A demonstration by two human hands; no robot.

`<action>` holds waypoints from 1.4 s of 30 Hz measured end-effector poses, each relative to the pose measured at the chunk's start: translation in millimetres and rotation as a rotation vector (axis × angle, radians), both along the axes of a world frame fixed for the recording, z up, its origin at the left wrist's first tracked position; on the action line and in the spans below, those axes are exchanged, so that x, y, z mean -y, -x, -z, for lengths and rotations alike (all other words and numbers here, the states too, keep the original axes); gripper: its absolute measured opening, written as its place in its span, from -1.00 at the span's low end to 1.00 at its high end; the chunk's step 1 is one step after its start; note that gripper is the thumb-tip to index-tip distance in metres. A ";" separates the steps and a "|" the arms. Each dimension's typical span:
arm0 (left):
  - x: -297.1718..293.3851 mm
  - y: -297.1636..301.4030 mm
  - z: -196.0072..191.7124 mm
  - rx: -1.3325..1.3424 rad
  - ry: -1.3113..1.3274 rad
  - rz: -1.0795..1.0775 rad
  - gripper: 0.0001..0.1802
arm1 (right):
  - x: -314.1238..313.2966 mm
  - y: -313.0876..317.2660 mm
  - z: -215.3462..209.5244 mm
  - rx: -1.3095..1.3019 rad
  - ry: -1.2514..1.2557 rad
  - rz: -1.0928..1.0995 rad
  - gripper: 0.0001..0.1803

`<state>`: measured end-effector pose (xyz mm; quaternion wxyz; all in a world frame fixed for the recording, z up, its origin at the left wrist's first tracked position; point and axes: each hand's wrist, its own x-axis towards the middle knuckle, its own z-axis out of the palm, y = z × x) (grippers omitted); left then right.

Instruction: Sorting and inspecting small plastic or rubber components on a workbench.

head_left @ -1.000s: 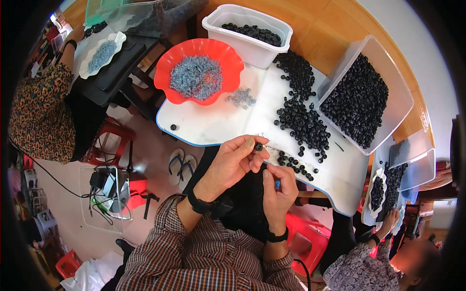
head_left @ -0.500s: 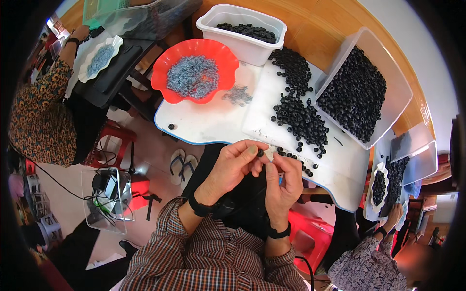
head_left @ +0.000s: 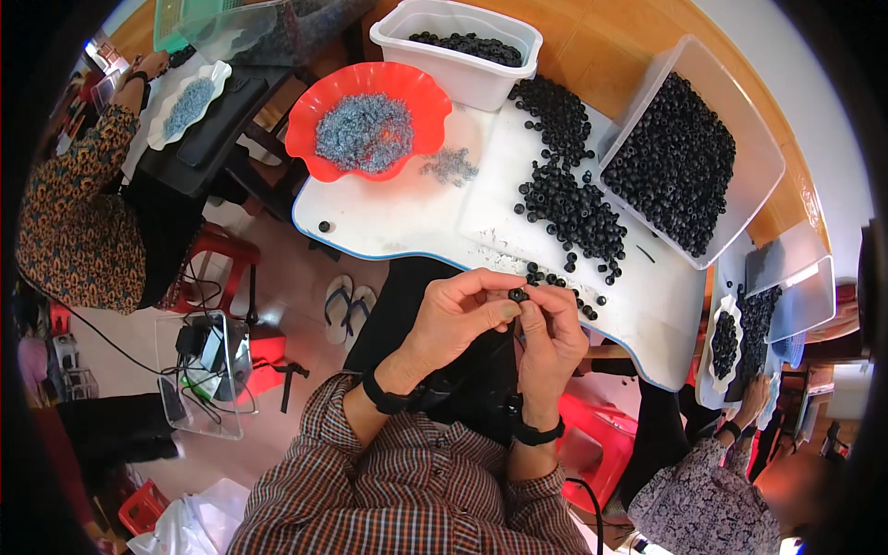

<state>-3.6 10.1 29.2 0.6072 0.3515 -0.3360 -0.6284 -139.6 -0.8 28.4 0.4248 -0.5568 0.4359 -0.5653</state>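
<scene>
Over the near edge of the table (head_left: 388, 222), the left hand (head_left: 450, 317) and right hand (head_left: 550, 351) meet, thumbs and forefingers pinched narrowly around one black bead (head_left: 518, 295); loose beads (head_left: 578, 217) lie just beyond.

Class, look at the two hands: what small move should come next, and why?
Probably the left hand should steady the small black piece while the right hand firms its pinch, because both hands' fingertips are gathered closely around that one tiny part.
</scene>
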 end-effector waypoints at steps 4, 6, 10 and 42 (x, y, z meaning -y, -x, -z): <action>-2.4 2.1 1.6 0.107 0.134 -0.036 -0.70 | -2.7 1.7 -1.5 0.026 -0.019 -0.005 -0.87; -3.3 3.2 0.8 0.131 0.164 -0.038 -0.68 | -3.6 2.4 -1.6 0.035 -0.014 -0.004 -0.87; -4.3 5.4 -1.9 0.163 0.173 -0.066 -0.70 | -5.6 2.5 -3.5 0.062 -0.015 -0.011 -0.88; 166.5 -68.4 -35.5 -0.147 -0.002 0.003 -0.83 | -6.9 10.2 5.6 0.089 -0.293 -0.033 -0.88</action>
